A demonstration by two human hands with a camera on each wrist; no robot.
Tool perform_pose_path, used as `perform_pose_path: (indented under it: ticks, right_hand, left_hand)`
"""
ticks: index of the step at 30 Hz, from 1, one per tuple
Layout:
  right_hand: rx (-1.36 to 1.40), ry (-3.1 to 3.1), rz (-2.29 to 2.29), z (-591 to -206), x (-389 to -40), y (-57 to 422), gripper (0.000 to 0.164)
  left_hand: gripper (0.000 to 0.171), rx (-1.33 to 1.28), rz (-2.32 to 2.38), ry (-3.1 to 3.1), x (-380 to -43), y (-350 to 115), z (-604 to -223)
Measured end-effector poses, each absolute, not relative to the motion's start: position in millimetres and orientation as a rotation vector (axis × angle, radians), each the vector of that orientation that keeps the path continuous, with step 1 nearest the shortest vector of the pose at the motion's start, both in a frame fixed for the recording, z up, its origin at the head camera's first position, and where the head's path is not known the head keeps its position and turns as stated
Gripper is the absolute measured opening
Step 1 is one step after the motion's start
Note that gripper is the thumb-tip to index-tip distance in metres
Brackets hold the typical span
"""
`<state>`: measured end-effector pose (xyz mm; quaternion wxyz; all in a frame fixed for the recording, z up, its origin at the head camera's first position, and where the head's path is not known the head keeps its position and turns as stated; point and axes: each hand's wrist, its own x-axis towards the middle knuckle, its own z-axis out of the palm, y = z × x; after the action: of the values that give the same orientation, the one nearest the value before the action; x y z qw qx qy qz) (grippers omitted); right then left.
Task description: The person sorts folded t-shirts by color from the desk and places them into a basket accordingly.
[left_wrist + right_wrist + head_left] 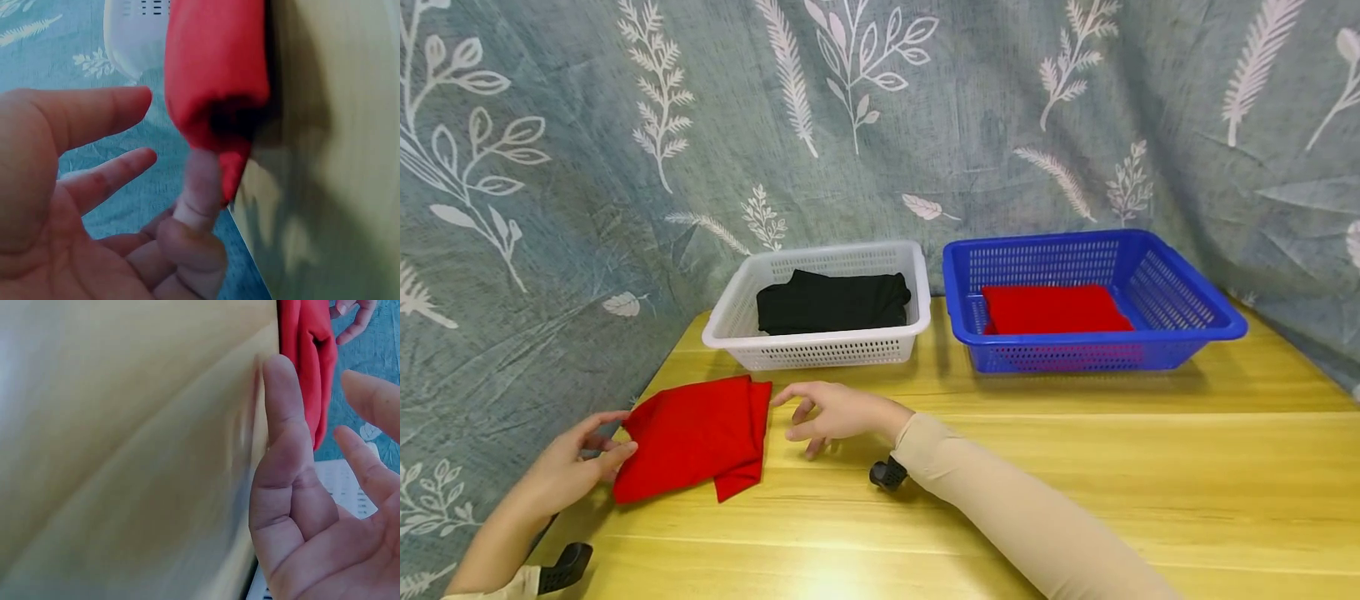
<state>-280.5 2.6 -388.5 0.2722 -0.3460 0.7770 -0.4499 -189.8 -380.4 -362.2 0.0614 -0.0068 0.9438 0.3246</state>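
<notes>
A folded red cloth (692, 437) lies on the left part of the table, its right side showing a loose flap. At its left edge is my left hand (568, 467), thumb and fingers spread apart. In the left wrist view one fingertip (203, 169) overlaps the bottom of the rolled fold (215, 56); whether it touches is unclear. Just off the cloth's right edge hovers my right hand (842, 412), fingers loosely bent and holding nothing. The right wrist view shows that hand (312, 506) with fingers apart, near the red cloth (306, 375).
Behind the cloth stands a white basket (820, 350) with folded black cloth (835, 302) inside. To its right, a blue basket (1187, 333) holds another folded red cloth (1052, 308). A patterned curtain (865, 192) hangs behind and left of the wooden table (1075, 450).
</notes>
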Motion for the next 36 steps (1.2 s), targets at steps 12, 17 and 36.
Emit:
perform_pose_path:
  ticks: [12,17,36]
  right_hand:
    - [-0.861,1.927,-1.365,-391,-279,-20,0.058]
    - [-0.834,1.862,-1.415,-393,-276,-27,0.061]
    - [-0.731,1.761,-1.501,-399,-268,-35,0.059]
  left_hand:
    - [0.072,0.034,1.186,2.642,-187,-388,-374]
    - [0.069,0.025,1.223,2.622,-187,-386,-379]
    - [0.063,0.112,1.268,2.603,-189,-376,-391]
